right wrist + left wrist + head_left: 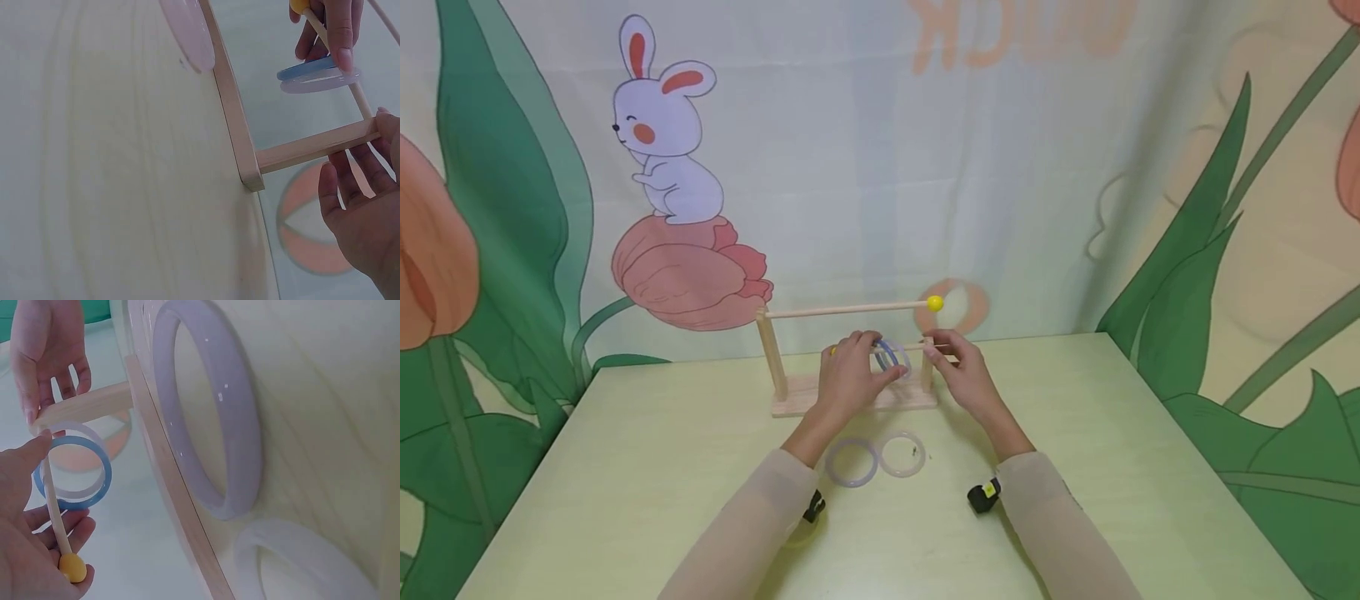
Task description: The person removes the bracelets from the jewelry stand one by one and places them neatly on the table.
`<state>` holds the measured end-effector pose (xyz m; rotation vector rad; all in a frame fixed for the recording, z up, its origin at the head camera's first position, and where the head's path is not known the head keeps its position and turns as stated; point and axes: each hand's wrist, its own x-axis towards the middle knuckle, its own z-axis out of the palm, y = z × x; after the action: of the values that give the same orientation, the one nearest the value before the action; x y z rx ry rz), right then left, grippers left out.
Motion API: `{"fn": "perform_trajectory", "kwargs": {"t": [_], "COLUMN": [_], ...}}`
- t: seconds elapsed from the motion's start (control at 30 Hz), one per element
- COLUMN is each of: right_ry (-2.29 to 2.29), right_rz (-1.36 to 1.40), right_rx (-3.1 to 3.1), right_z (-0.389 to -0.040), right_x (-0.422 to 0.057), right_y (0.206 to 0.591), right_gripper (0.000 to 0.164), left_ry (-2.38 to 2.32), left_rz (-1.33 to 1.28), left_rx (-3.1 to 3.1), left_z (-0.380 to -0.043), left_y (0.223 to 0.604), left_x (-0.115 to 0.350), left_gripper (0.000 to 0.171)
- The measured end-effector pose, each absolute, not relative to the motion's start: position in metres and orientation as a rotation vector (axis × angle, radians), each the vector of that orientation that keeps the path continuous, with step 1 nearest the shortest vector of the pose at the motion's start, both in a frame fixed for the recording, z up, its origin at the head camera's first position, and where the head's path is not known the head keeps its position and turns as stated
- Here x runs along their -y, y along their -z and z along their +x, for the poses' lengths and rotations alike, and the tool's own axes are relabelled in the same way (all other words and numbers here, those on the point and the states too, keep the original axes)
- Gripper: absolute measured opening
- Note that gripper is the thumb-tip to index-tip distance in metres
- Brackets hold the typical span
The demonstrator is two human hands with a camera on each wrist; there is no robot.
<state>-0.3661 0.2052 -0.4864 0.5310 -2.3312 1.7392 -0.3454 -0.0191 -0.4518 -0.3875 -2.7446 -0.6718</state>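
Note:
A wooden stand has a base (790,407), a left post (771,354) and a right post (312,147). The lower rod (57,522) runs from the right post to a yellow bead (73,567). Around this rod are a blue bangle (107,478) and a pale lilac bangle (312,85), side by side. My left hand (850,371) holds both, thumb on the pale one and fingers beyond the rod. At the top of the right post, my right hand (964,371) grips the wood between thumb and fingers.
An upper rod (850,309) with a yellow ball (935,303) extends from the left post. Before the stand lie a lavender bangle (828,463) and a pale pink bangle (902,476). Something yellow (805,540) lies partly hidden under the left sleeve. A printed curtain (865,167) hangs behind the table.

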Motion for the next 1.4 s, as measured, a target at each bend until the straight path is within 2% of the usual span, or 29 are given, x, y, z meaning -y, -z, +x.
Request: {"fn": "perform_trajectory", "kwargs": {"t": [0.47, 0.87, 1.2, 1.4], "right_ry": [-1.748, -1.729, -1.754, -1.747], "right_rz": [0.515, 0.505, 0.523, 0.532], "right_rx": [2.314, 2.301, 2.323, 2.316], "right_z": [-0.363, -0.364, -0.341, -0.339], "right_x": [-0.209, -0.208, -0.2, -0.199], "right_y": [0.495, 0.49, 0.461, 0.456], "right_gripper": [0.035, 0.039, 0.034, 0.035], "left_ry": [0.724, 0.889, 1.027, 1.135], "left_rz": [-0.455, -0.449, -0.452, -0.439], "left_rx": [2.777, 2.713, 2.658, 2.633], "left_z": [-0.346, -0.347, -0.338, -0.332], "left_y": [0.444, 0.436, 0.443, 0.449], "left_x": [0.028, 0.059, 0.086, 0.098], "left_gripper": [0.071, 0.064, 0.062, 0.06]}}
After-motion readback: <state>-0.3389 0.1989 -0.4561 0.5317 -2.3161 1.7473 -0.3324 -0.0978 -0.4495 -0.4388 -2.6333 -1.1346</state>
